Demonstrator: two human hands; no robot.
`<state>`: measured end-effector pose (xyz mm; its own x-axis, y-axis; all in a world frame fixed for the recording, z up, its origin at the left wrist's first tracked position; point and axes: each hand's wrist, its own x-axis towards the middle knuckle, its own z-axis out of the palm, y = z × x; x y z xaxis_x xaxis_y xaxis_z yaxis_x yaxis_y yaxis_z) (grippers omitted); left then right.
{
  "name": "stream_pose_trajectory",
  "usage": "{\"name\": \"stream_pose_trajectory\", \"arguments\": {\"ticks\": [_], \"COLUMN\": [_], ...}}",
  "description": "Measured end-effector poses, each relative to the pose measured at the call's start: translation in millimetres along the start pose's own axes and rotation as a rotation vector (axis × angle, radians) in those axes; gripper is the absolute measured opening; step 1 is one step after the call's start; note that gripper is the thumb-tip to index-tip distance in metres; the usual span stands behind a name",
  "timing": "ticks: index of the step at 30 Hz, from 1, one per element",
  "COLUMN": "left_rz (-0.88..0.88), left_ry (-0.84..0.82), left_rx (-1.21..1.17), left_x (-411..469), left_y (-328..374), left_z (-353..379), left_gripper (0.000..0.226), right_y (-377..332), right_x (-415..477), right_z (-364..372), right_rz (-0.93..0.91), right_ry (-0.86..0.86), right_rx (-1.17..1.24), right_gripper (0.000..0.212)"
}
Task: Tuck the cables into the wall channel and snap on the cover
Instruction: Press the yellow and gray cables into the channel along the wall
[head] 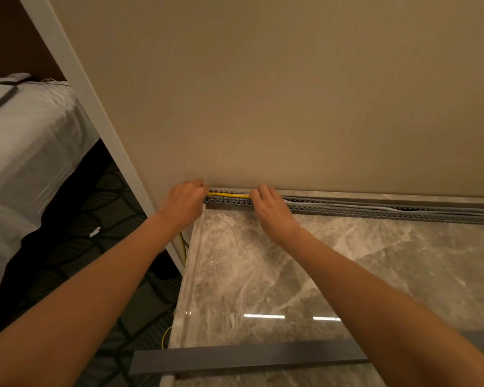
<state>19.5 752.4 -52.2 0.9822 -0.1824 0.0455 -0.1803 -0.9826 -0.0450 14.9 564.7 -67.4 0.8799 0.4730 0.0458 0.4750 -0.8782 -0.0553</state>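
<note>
At frame centre, a thin, springy yellow cable (228, 194) is pinched, apparently, by the left hand (183, 203) and right hand (271, 212) inside the slotted grey wall channel (347, 210). The light, stiff cover (249, 356), lying at bottom, is best gripped mid-length.

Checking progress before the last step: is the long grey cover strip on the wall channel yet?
Off. The grey cover strip lies on the marble counter; the slotted grey channel is open, cables visible.

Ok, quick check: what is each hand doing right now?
Left hand: closed at the left end of the channel, on the yellow cable.
Right hand: fingers curled onto the same cable inside the channel.
</note>
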Motion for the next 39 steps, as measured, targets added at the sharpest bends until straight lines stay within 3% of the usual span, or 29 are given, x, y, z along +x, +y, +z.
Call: {"name": "stream_pose_trajectory", "arguments": {"ticks": [4, 8, 11, 19, 25, 32, 35, 39], "left_rz": [-0.047, -0.098, -0.129, 0.092, 0.064, 0.015, 0.008, 0.105], "left_ry": [-0.092, -0.181, -0.134, -0.061, 0.04, 0.014, 0.025, -0.025], "left_rx": [0.05, 0.071, 0.045, 0.079, -0.117, -0.044, -0.049, -0.042], "left_x": [5, 6, 8, 8, 9, 7, 8, 12], "left_y": [9, 25, 39, 70, 61, 69, 78, 94], "left_z": [-3, -12, -17, -5, 9, 0, -2, 5], "left_gripper": [0.025, 0.028, 0.027, 0.028, 0.024, 0.028, 0.03, 0.031], "right_y": [-4, -7, -1, 9, 8, 24, 44, 59], "right_x": [-3, -4, -3, -11, -15, -21, -35, -43], "right_z": [2, -6, -6, -8, -8, -13, -10, -10], "right_rz": [0.072, 0.154, 0.157, 0.086, 0.094, 0.044, 0.158, 0.265], "right_ry": [0.088, 0.028, 0.014, -0.08, -0.168, -0.156, -0.077, -0.17], "right_rx": [0.034, 0.173, 0.228, 0.266, 0.251, 0.198, 0.138, 0.187], "right_gripper": [0.038, 0.038, 0.04, 0.057, 0.071, 0.061, 0.05, 0.057]}}
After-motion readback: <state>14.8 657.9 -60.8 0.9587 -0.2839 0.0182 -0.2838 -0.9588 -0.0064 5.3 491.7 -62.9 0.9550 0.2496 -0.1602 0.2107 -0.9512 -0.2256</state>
